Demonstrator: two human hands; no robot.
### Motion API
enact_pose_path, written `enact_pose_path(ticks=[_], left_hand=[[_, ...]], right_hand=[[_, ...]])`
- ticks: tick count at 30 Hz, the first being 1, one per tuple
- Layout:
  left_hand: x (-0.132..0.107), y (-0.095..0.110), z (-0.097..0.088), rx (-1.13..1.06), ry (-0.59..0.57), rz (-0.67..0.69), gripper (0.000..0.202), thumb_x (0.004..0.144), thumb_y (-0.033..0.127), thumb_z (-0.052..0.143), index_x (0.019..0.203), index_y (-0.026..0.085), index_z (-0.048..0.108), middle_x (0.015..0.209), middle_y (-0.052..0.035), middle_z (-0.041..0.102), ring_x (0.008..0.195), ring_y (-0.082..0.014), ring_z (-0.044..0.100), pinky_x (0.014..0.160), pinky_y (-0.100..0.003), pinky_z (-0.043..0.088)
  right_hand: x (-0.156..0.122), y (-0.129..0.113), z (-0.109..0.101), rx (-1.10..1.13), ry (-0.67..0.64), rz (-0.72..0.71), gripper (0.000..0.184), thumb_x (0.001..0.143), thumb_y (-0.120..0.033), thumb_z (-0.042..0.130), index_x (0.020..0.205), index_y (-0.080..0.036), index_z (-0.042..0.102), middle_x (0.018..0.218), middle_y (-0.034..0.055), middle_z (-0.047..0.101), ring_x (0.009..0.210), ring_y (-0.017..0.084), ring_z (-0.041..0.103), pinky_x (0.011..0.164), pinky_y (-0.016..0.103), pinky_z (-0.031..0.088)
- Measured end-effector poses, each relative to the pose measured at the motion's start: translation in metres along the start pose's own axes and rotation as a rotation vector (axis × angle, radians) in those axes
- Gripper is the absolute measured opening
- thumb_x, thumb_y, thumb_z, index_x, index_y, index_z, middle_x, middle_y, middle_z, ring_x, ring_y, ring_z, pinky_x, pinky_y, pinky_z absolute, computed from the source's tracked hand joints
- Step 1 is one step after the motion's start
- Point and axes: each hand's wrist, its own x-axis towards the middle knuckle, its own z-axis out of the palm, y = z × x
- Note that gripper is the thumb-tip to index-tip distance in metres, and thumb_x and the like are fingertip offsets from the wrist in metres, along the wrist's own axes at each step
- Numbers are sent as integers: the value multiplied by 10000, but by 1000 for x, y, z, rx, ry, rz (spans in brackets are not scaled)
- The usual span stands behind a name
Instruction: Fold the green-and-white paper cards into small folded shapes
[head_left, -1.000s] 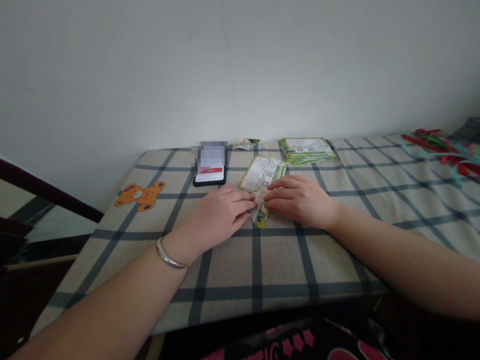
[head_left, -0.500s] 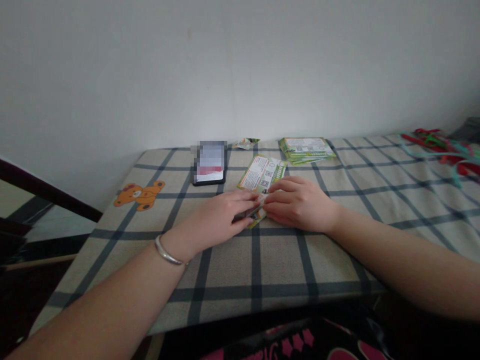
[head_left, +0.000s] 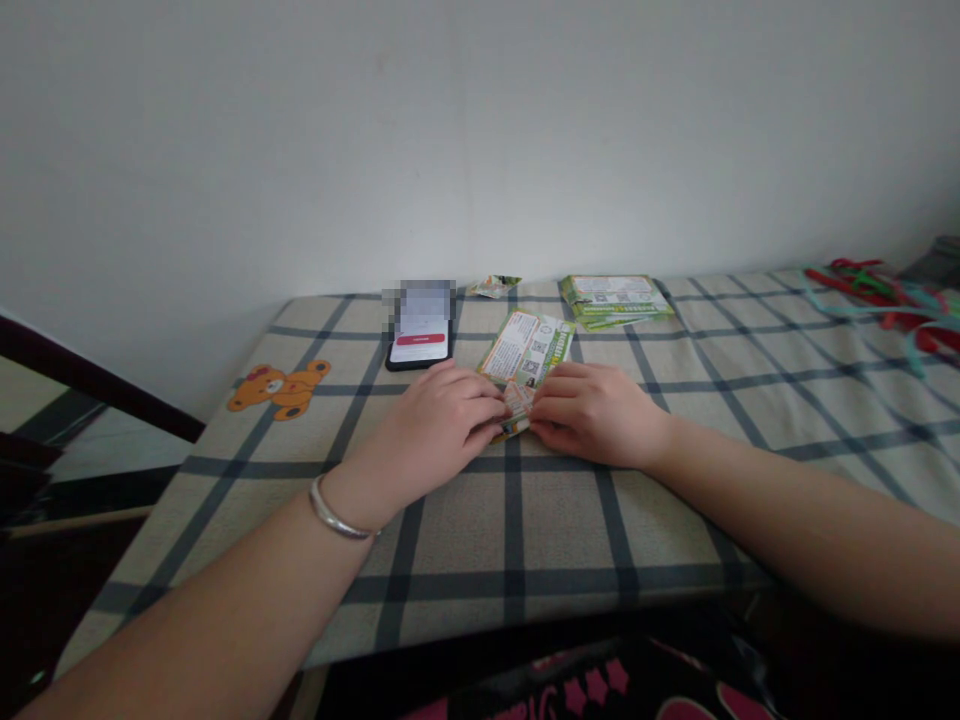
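Observation:
A green and white printed paper leaflet lies on the checked tablecloth in front of me, its near end folded up. My left hand, with a silver bangle on the wrist, presses its curled fingers on the left side of the fold. My right hand pinches the fold from the right. The fingertips of both hands meet over the leaflet's near edge, which they mostly hide.
A phone with a lit screen lies just beyond my left hand. A stack of similar leaflets sits at the back, a small folded piece beside it. Coloured bands lie far right. A bear print marks the cloth.
The leaflet's near end, flat and sticking out below my fingers a second ago, has been folded up and pressed down. Both hands stayed over it, shifting slightly.

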Motion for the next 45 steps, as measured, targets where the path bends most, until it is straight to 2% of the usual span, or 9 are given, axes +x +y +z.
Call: enact_pose_path(ticks=[3, 6, 13, 26, 33, 39, 45], left_hand=[[0, 1, -1, -26, -16, 21, 219, 933, 302, 530, 1010, 195, 704, 1049, -42, 690, 1034, -226, 571, 958, -428, 407], [-1, 2, -2, -29, -22, 23, 273, 905, 381, 568, 1047, 184, 692, 1094, -59, 684, 1070, -246, 569, 988, -454, 392], [0, 2, -1, -36, 1, 8, 235, 882, 336, 597, 1045, 196, 691, 1091, -52, 695, 1075, -236, 583, 988, -442, 411], [-2, 0, 3, -112, 12, 0, 211, 908, 260, 547, 1039, 197, 700, 1166, -52, 669, 1091, -206, 590, 960, -387, 473], [-3, -1, 4, -86, 15, 9, 220, 925, 263, 528, 1041, 193, 702, 1153, -51, 675, 1075, -214, 595, 951, -408, 481], [-1, 1, 1, -68, 12, 13, 228, 927, 223, 504, 1001, 178, 715, 1106, -53, 692, 1038, -211, 606, 940, -405, 489], [1, 8, 1, -73, 49, -31, 206, 904, 192, 525, 964, 175, 721, 1070, -59, 686, 1039, -215, 590, 933, -404, 489]], right_hand=[[0, -1, 1, 66, -27, 44, 231, 909, -268, 506, 772, -164, 660, 763, 41, 648, 717, 149, 544, 663, 289, 369], [1, -2, 2, 118, -9, 97, 213, 894, -250, 519, 758, -162, 659, 726, 30, 631, 692, 141, 536, 685, 292, 374], [2, -1, 4, 296, -27, 168, 201, 892, -231, 523, 768, -156, 661, 749, 35, 622, 717, 135, 543, 685, 268, 395], [-1, 1, -1, 404, -86, 179, 144, 868, -246, 576, 830, -158, 684, 815, 47, 642, 771, 150, 569, 724, 279, 428], [-4, 2, -5, 337, -88, 199, 196, 862, -328, 596, 925, -165, 685, 874, 60, 651, 818, 173, 576, 746, 303, 427], [-3, 0, -4, 244, -99, 182, 169, 873, -242, 543, 905, -176, 696, 877, 56, 652, 821, 174, 575, 756, 299, 415], [0, -2, -4, 193, -111, 217, 193, 891, -229, 510, 875, -171, 693, 845, 46, 646, 764, 156, 564, 687, 280, 386]])
